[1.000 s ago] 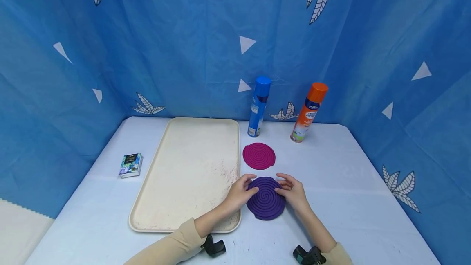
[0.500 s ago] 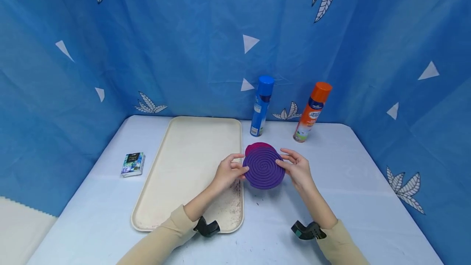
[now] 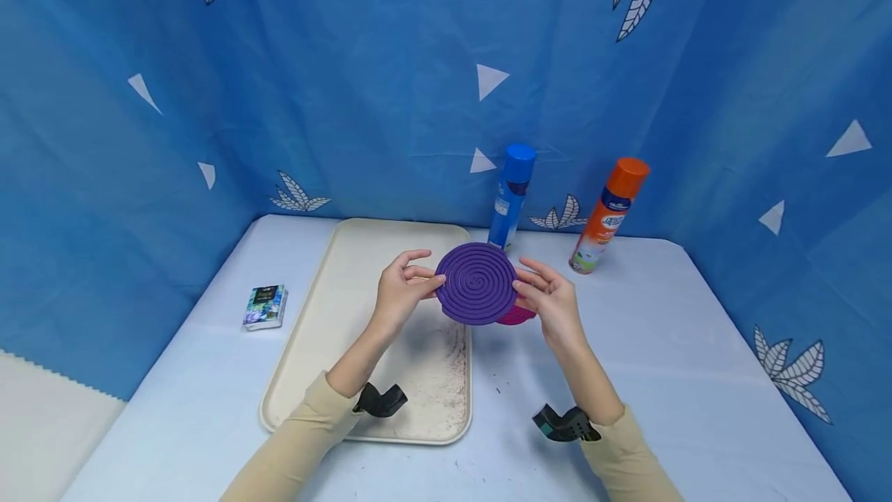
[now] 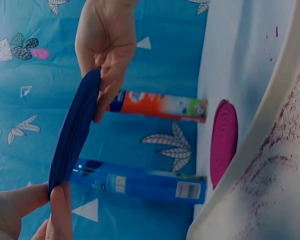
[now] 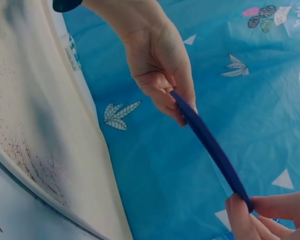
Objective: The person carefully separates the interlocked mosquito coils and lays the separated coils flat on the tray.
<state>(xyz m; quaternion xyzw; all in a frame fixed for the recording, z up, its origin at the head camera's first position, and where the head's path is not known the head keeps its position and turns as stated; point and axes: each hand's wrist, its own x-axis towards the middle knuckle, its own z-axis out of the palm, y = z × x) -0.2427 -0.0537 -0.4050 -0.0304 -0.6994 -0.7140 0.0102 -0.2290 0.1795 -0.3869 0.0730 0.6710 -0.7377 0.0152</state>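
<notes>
A purple spiral coil disc (image 3: 477, 283) hangs in the air over the right edge of the cream tray (image 3: 348, 347). My left hand (image 3: 402, 290) pinches its left rim and my right hand (image 3: 550, 299) pinches its right rim. In the left wrist view the purple coil (image 4: 75, 132) shows edge-on, with my left hand (image 4: 40, 215) at its lower end and my right hand (image 4: 107, 45) at its upper end. The right wrist view shows the same coil (image 5: 210, 145) as a thin strip between both hands. A pink coil (image 3: 517, 316) lies flat on the table, mostly hidden below the purple one.
A blue spray can (image 3: 512, 196) and an orange spray can (image 3: 606, 215) stand at the back of the white table. A small printed box (image 3: 265, 307) lies left of the tray. The tray bears reddish crumbs near its right side. Blue curtains wall the table in.
Both hands have lifted the purple coil off the table and carried it up and to the left, over the tray's right edge. It now covers most of the pink coil.
</notes>
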